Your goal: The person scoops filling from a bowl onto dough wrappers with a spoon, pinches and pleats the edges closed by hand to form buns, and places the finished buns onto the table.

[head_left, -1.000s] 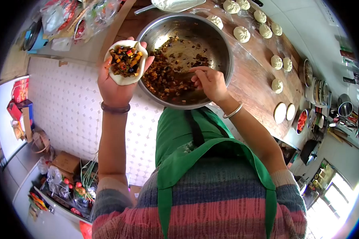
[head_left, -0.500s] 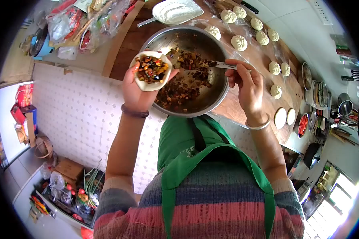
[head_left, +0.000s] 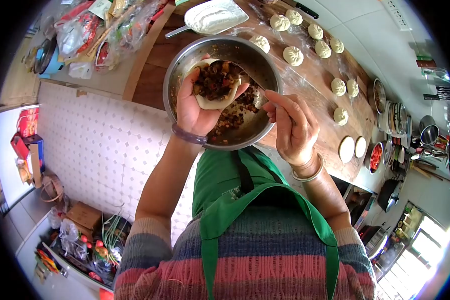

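Observation:
In my left hand lies a round dough wrapper, cupped by the fingers and heaped with dark chopped filling. The hand is over the left side of a large steel bowl. My right hand is closed around the handle of a metal spoon, which reaches left to the wrapper. The spoon's head is mostly hidden by filling. More loose filling lies in the bottom of the bowl.
Several pleated buns sit on the floured wooden board. Two flat dough rounds lie near its right edge, beside a bowl of red pieces. A flour scoop and a black-handled knife are at the back.
My right hand has brought the spoon left from the bowl to the wrapper. My left hand has moved right with the wrapper, further over the bowl, and the heap of filling looks larger.

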The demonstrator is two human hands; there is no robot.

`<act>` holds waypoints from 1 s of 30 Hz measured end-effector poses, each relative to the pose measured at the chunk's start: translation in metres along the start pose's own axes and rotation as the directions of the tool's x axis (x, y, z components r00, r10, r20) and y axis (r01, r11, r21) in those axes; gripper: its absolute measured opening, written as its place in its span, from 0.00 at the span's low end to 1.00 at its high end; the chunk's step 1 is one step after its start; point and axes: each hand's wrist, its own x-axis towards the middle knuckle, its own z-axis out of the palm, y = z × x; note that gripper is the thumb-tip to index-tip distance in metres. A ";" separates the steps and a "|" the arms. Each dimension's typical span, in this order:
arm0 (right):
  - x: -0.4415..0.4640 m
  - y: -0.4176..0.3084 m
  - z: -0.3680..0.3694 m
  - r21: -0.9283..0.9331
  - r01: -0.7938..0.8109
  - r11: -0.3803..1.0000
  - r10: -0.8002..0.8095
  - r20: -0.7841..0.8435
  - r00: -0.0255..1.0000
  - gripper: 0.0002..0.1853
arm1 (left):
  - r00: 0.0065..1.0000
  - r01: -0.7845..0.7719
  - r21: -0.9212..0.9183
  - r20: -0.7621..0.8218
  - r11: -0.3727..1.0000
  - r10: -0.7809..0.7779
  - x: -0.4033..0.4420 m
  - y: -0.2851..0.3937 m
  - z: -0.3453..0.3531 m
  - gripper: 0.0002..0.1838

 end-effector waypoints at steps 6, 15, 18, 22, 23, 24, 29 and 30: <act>0.000 -0.002 0.000 0.040 -0.013 0.999 0.013 0.001 1.000 0.13 | 0.999 0.033 -0.038 0.033 0.999 -0.032 -0.001 -0.002 -0.006 0.20; 0.000 0.008 -0.002 0.452 -0.393 0.801 0.450 -0.021 0.893 0.13 | 0.999 -0.016 0.000 0.031 1.000 0.016 -0.004 -0.005 -0.003 0.21; 0.004 0.014 -0.005 0.620 -0.488 0.614 0.595 0.044 0.803 0.17 | 0.999 -0.026 0.010 0.040 1.000 0.025 -0.005 -0.005 -0.001 0.23; 0.006 0.022 -0.007 0.734 -0.520 0.436 0.673 0.118 0.730 0.17 | 1.000 0.020 -0.023 -0.008 1.000 -0.020 -0.005 -0.006 -0.005 0.22; 0.006 0.023 -0.008 0.757 -0.518 0.398 0.680 0.136 0.720 0.17 | 1.000 0.029 -0.022 -0.004 0.999 -0.029 -0.006 -0.006 -0.005 0.21; 0.006 0.024 -0.009 0.768 -0.510 0.386 0.688 0.129 0.714 0.17 | 0.999 0.038 -0.022 0.001 0.999 -0.038 -0.006 -0.006 -0.005 0.20; -0.005 0.044 -0.028 0.754 -0.487 0.441 0.682 0.072 0.728 0.16 | 0.999 0.024 0.001 0.038 1.000 -0.024 -0.012 0.000 -0.008 0.20; -0.011 0.048 -0.029 0.674 -0.525 0.520 0.670 0.059 0.740 0.16 | 0.998 0.029 -0.001 0.054 1.000 -0.029 -0.014 0.003 -0.009 0.20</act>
